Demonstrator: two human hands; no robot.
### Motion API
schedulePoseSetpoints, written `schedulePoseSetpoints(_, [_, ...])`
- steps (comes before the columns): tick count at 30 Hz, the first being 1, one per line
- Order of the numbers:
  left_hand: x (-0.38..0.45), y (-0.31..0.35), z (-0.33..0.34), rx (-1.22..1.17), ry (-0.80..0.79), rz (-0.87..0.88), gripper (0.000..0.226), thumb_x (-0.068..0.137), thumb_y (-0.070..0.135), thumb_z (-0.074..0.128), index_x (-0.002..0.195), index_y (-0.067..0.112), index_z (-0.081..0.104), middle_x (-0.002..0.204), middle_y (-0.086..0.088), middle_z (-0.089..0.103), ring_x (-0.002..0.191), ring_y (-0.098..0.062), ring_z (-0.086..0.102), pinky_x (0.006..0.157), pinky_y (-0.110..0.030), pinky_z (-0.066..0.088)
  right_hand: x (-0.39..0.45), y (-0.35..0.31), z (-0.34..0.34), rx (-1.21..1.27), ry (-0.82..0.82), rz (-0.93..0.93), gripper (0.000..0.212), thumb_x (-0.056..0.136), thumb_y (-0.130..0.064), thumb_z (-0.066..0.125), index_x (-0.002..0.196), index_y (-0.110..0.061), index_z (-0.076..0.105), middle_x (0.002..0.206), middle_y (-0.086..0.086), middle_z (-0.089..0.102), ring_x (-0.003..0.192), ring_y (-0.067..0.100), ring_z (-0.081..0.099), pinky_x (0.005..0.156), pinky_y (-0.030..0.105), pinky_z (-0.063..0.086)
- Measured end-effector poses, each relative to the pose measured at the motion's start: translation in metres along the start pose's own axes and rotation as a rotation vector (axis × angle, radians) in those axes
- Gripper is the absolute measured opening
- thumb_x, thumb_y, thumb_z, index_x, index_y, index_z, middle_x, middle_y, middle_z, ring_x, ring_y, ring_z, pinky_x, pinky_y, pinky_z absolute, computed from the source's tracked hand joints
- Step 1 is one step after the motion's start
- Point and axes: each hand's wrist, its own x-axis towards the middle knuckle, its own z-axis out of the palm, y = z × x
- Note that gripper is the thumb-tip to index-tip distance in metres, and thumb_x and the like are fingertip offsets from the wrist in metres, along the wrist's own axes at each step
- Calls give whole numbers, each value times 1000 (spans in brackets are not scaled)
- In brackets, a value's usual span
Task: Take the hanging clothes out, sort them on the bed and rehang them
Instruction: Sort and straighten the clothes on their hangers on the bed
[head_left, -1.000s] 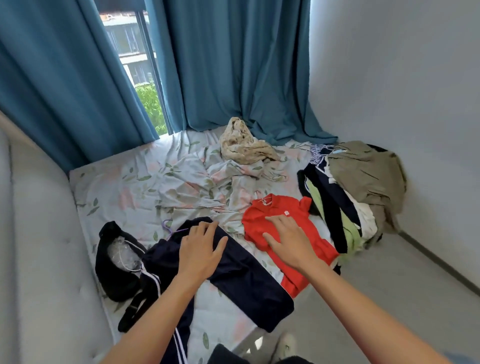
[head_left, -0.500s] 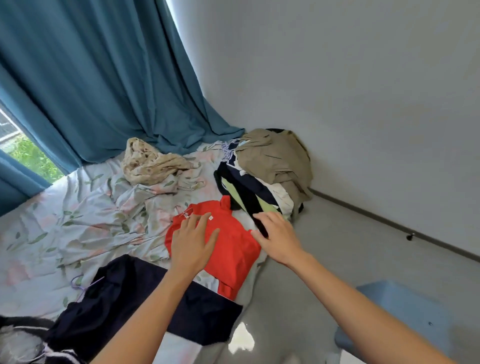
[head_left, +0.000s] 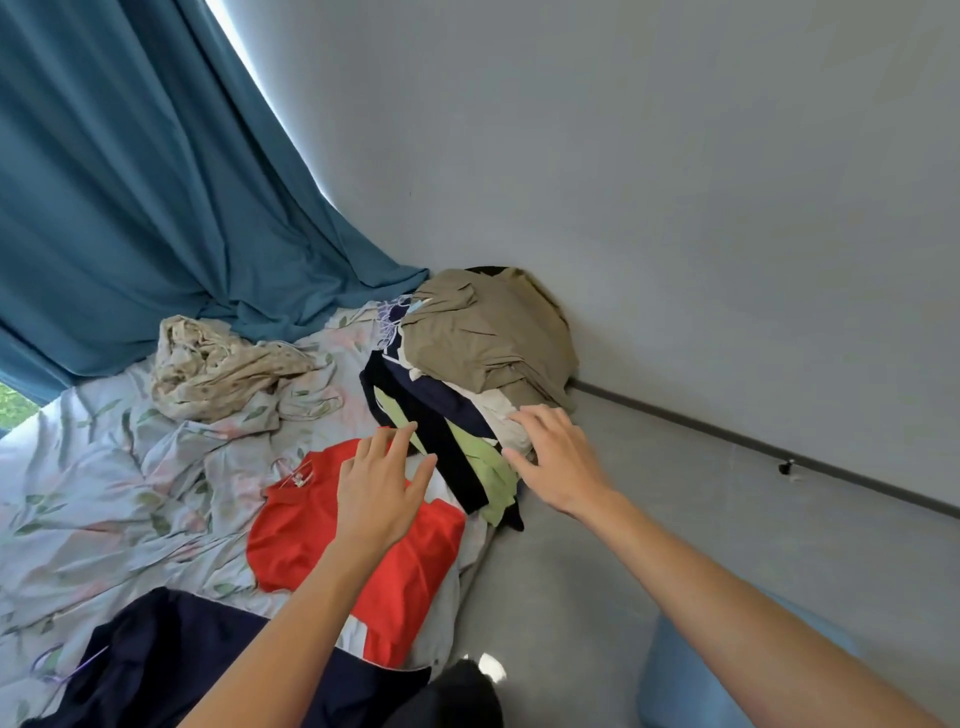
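Both hands reach toward the pile of clothes (head_left: 467, 374) at the bed's (head_left: 104, 467) far corner by the wall. Left hand (head_left: 382, 493) hovers, fingers spread, over the red shirt (head_left: 311, 535), which lies flat on the sheet; holds nothing. Right hand (head_left: 558, 460), fingers spread and loose, touches the pile's near edge, nothing pinched. Judgement: take the top khaki garment (head_left: 493, 332) alone, one hand steadying the layers below, since the stack overhangs the bed edge and could slide off. Dark garment (head_left: 182, 660) lies nearer. No containers visible; a blue object (head_left: 727, 675) at lower right is unidentifiable.
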Motion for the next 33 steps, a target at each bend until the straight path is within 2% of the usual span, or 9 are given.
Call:
schedulePoseSetpoints(10, [174, 44, 95, -111, -109, -32, 69, 97, 68, 30, 149, 27, 51, 129, 5, 58, 122, -25, 55, 93, -46, 49, 137, 104, -14, -45, -33, 47, 58, 102, -53, 50, 153, -26, 44, 152, -9, 44, 141, 16, 38, 111, 39, 42])
schedulePoseSetpoints(18, [311, 19, 104, -57, -118, -76, 69, 96, 69, 27, 144, 28, 53, 127, 3, 58, 119, -26, 55, 92, -45, 48, 290, 142, -29, -53, -44, 25, 61, 101, -56, 48, 153, -24, 45, 150, -8, 47, 139, 15, 41, 113, 39, 42])
schedulePoseSetpoints(25, [381, -24, 107, -70, -78, -233, 56, 104, 63, 41, 149, 31, 48, 132, 6, 55, 122, -23, 52, 97, -44, 46, 419, 136, -9, -65, -153, -107, 62, 102, -57, 46, 155, -25, 41, 154, -8, 43, 142, 15, 38, 111, 39, 42])
schedulePoseSetpoints(33, [454, -53, 151, -92, -54, -483, 66, 99, 72, 29, 150, 33, 47, 124, 10, 53, 122, -19, 51, 97, -40, 45, 591, 155, 66, -63, -359, -304, 60, 101, -57, 47, 153, -26, 43, 151, -8, 45, 140, 17, 40, 108, 41, 45])
